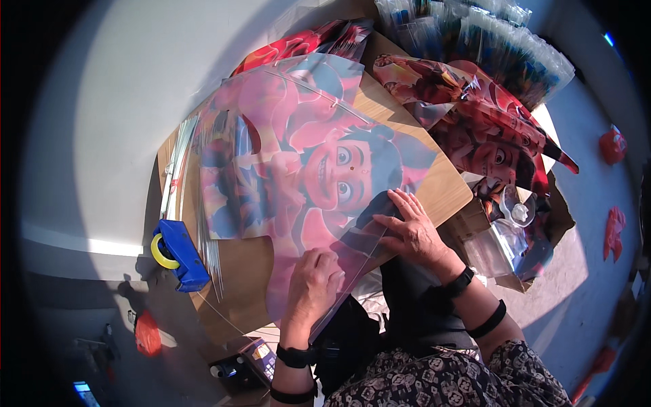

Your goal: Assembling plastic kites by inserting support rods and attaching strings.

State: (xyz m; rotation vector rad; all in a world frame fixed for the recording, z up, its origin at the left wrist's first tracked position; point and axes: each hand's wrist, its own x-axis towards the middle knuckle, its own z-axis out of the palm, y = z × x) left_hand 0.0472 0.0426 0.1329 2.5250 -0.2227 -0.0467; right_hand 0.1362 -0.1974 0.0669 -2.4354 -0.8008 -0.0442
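Note:
A large thin printed sheet [271, 169], see-through pink and blue with a smiling cartoon figure, lies spread over a wooden table; it looks like a kite skin. A thin rod [319, 95] crosses its far part, and a fine straight line, rod or cord, runs along its near right edge. My left hand [315, 281] rests on the near part of the sheet with its fingers curled in; what they hold, if anything, is hidden. Farther right, my right hand [412, 234] lies on the sheet by that edge, fingers stretched out and apart.
A blue tape dispenser [182, 256] with yellow tape sits at the table's left edge, beside a bundle of thin white rods [178, 163]. More printed sheets [475, 115] are heaped at right, above an open cardboard box [475, 224]. Clear-bagged goods [495, 47] stand behind.

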